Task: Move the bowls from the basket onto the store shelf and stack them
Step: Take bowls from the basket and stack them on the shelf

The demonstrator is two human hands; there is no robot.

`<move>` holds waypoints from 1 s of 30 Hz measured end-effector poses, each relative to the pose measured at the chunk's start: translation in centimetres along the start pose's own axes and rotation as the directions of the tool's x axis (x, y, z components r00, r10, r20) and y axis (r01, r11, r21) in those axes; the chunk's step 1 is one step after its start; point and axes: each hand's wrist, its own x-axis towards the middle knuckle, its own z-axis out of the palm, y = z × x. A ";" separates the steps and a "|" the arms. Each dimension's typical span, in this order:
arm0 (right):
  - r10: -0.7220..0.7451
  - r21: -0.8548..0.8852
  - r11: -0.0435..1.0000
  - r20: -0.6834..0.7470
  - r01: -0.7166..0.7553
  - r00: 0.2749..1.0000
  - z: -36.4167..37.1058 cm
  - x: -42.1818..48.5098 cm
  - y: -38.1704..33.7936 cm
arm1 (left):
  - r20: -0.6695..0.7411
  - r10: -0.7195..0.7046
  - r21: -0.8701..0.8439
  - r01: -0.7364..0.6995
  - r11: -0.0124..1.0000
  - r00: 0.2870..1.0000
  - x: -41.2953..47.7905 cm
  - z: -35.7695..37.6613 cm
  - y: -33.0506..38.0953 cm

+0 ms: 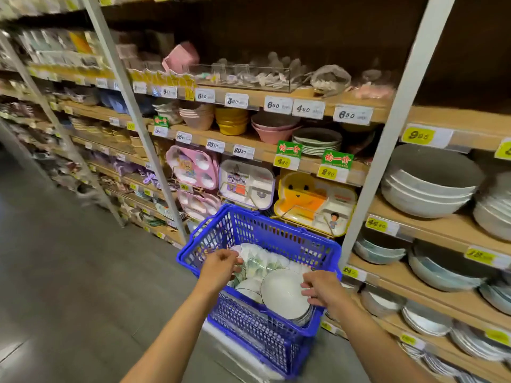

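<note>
Head view, looking down on a blue basket (276, 233) with latticed walls in a shop aisle. Inside the basket, the task's bowls: a large white bowl (284, 293) with a thin dark rim line at the basket's near right corner, tipped, hollow side up and toward the camera, lying on further rims stacked beneath. A smaller white bowl (249, 286) just left of it. Green-patterned bowls (260, 262) deeper in, toward the basket's far left.

Left hand (221, 262) over the basket's left rim, fingers curled down toward the green-patterned bowls. Blurred there, so cannot tell whether gripping anything or only touching. Right hand (322, 290) at the basket's right rim, fingers bent onto the right edge of the large white bowl, gripping it there. Both forearms bare, reaching in from the basket's near side.

Store shelf (431, 230) of wooden boards on white uprights (387, 150), just right of the basket and running on behind it. Right of the basket, stacks of wide white bowls (425, 189) on the boards, with more pale stacks on the boards lower down. Directly behind the basket, children's divided trays propped upright: a yellow tray (315, 203), a white and purple tray (246, 183), a pink tray (193, 167). Higher than the basket, above those trays, pink and yellow bowl stacks, with price tags (352, 114) along the board edges. Grey floor (69, 258) left of the basket.
</note>
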 end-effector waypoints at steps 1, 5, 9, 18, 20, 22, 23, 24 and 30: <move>0.035 -0.007 0.999 -0.014 -0.036 0.999 0.4 0.5 0.7 | 0.017 -0.018 0.028 0.018 0.999 1.000 0.7 0.0 -0.5; 0.172 -0.047 0.983 -0.077 -0.176 0.982 1.6 2.6 2.7 | 0.078 -0.075 0.093 0.068 0.993 0.994 3.9 0.9 -1.7; 0.204 -0.189 0.955 -0.140 -0.229 0.969 2.3 5.6 3.9 | 0.122 -0.114 0.208 0.087 0.974 0.986 8.1 3.1 -2.6; -0.003 -0.788 0.610 -0.111 -0.087 0.994 2.8 11.8 4.1 | 0.267 -0.343 0.605 0.120 0.787 0.901 15.8 8.9 -6.8; -0.007 -0.847 0.525 -0.105 -0.086 0.994 2.8 12.8 4.2 | 0.311 -0.422 0.624 0.152 0.767 0.852 16.5 9.9 -8.2; -0.011 -0.895 0.435 -0.120 -0.103 0.993 3.0 13.5 4.4 | 0.347 -0.489 0.678 0.146 0.721 0.800 16.8 10.6 -9.6; -0.018 -0.917 0.382 -0.131 -0.114 0.991 3.1 13.8 4.6 | 0.366 -0.512 0.696 0.137 0.705 0.777 16.9 10.9 -10.2; -0.022 -0.935 0.333 -0.139 -0.124 0.990 3.3 14.0 4.7 | 0.382 -0.527 0.703 0.131 0.699 0.759 17.0 11.1 -10.8; -0.042 -0.961 0.228 -0.168 -0.154 0.985 3.9 14.5 5.4 | 0.439 -0.492 0.720 0.033 0.693 0.752 19.1 11.5 -12.6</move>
